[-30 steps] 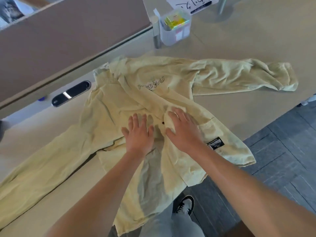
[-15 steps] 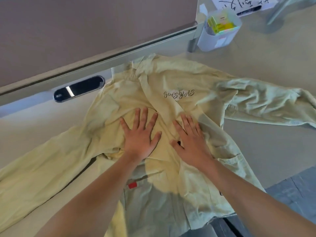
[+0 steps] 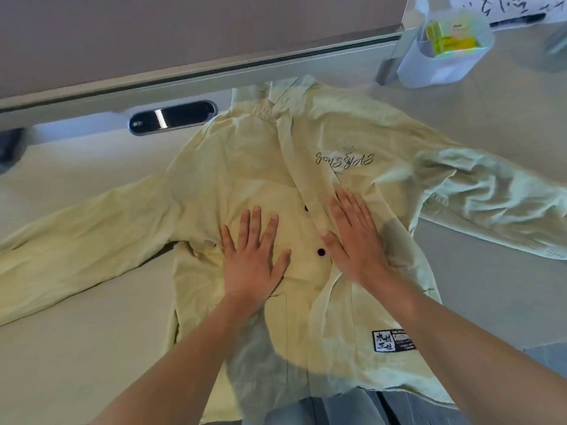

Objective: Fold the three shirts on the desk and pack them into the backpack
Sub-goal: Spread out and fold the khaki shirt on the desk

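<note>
A pale yellow-green button shirt point(image 3: 254, 167) lies front up and spread out on the desk point(image 3: 76, 348), collar toward the partition, both sleeves stretched out to the sides. Its hem hangs over the near desk edge. My left hand point(image 3: 251, 259) presses flat on the left front panel. My right hand point(image 3: 352, 237) lies flat on the right panel beside the dark buttons, fingers straight. A black label point(image 3: 392, 340) is sewn near the hem. No other shirt and no backpack are in view.
A grey partition point(image 3: 184, 35) runs along the far side of the desk, with a dark oval cable slot point(image 3: 171, 117) below it. A translucent container point(image 3: 445, 47) with yellow items stands at the far right, next to a paper with writing point(image 3: 503, 4).
Both hands have slid outward from the shirt's middle, smoothing the front panels, and now lie wider apart. The view has shifted left and closer, and the placket with its buttons shows.
</note>
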{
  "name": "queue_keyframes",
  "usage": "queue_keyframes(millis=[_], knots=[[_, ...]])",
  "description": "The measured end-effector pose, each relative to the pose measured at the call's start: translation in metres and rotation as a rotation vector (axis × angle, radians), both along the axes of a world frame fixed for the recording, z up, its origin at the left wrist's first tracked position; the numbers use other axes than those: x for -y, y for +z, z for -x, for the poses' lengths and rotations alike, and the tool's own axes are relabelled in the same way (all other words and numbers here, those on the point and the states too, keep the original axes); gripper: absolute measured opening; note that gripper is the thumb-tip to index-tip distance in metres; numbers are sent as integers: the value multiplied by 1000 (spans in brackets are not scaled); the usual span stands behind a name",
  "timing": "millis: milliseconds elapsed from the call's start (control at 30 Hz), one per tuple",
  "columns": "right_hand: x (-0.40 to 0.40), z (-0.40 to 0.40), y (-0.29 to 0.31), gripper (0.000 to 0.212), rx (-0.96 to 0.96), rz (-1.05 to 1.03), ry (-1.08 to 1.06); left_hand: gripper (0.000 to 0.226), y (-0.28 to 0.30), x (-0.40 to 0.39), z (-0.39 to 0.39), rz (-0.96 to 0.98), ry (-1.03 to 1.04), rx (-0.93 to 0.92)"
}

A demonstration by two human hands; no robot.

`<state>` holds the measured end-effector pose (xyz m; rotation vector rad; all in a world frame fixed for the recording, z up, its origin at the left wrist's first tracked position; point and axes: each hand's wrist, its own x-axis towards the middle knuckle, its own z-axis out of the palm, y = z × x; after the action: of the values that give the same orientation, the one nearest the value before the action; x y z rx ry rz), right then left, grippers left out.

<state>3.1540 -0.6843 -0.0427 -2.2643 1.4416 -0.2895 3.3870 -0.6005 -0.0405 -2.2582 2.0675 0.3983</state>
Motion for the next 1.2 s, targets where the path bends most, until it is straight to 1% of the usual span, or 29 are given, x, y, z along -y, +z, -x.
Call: queue_keyframes(millis=[133,200,367,433,533,633,733,833,1000,1100,1200], knots=[[-8,14,0,75,41,-43,61,75,0,-2,13,-32,90,-26],[-17,17,1,71,30,-57,60,73,6,0,26,-44,145,-74],[-61,39,5,65,-58,-45,38,54,21,-4,69,37,124,-242],[-85,52,8,66,-78,-65,29,48,25,5,82,37,206,-315],[-117,66,6,67,-136,-42,50,39,31,31,96,29,397,-421],[-134,71,0,67,-175,-3,60,27,31,48,106,49,528,-442],[-136,71,-2,67,-193,18,41,16,26,53,111,107,617,-444],[-136,70,-4,68,-213,33,32,11,20,53,112,149,627,-422],[-136,70,-4,70,-226,32,31,15,20,51,110,192,615,-440],[-136,67,-2,70,-181,3,2,10,26,50,100,206,621,-487],[-143,58,6,71,-123,-40,-34,8,40,50,80,262,621,-473]])
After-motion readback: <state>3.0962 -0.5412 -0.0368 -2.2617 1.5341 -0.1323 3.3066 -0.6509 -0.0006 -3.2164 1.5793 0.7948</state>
